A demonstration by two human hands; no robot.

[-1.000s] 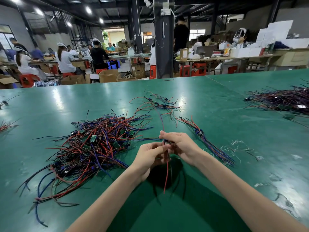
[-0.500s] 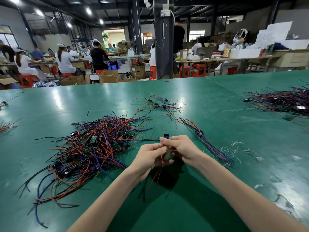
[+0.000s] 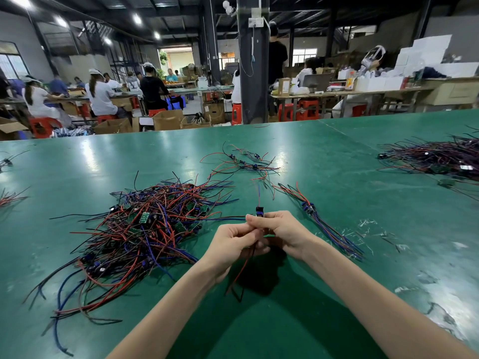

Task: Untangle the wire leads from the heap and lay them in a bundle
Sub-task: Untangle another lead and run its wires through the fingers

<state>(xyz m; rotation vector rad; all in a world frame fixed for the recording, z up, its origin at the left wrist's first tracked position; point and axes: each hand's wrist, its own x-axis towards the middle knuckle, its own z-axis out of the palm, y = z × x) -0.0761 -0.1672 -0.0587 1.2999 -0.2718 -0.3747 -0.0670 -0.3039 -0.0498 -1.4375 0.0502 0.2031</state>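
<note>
Left hand (image 3: 233, 242) and right hand (image 3: 282, 231) both pinch 1 wire lead (image 3: 260, 211) just above the green table (image 3: 77, 164), between heap (image 3: 145, 229) and bundle (image 3: 324, 224); its dangling tails may snag heap strays, dragging them.

I see the left hand (image 3: 233, 242) and right hand (image 3: 282, 231) meeting above the green table (image 3: 337, 294). Both pinch one wire lead (image 3: 260, 211). Its dark component stands above the right fingers, and its red and black tails hang below. The tangled heap (image 3: 145, 229) lies left, the bundle (image 3: 324, 224) right.
</note>
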